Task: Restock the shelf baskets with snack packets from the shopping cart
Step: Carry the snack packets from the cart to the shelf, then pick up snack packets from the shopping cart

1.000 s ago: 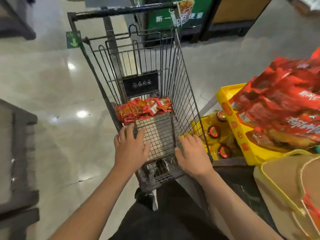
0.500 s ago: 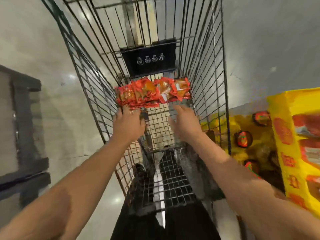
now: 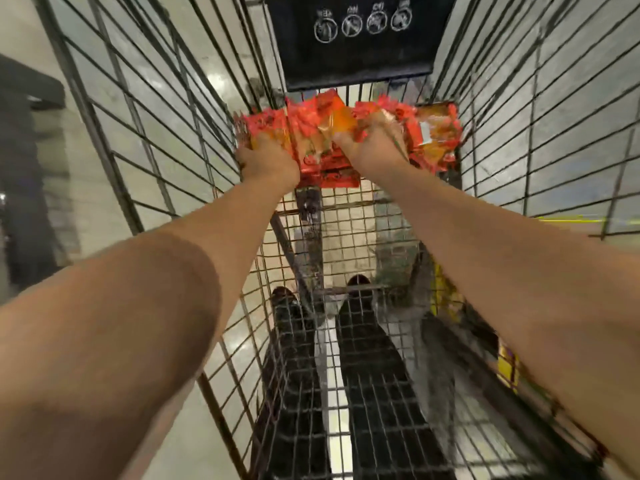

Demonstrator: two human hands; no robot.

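Both hands inside shopping cart [image 3: 166, 140]: left hand [image 3: 268, 161] grips snack packets [image 3: 429, 133] at left end; right hand [image 3: 374, 148] grips pile middle.

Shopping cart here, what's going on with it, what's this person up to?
A person is leaning into the wire shopping cart with both arms stretched to its far end. The left hand and the right hand are both on a pile of red and orange snack packets lying on the cart floor below a black sign panel. The fingers seem to be closing on the packets, though blur hides the exact grip. Nothing has been lifted out yet, and no shelf baskets are in view.
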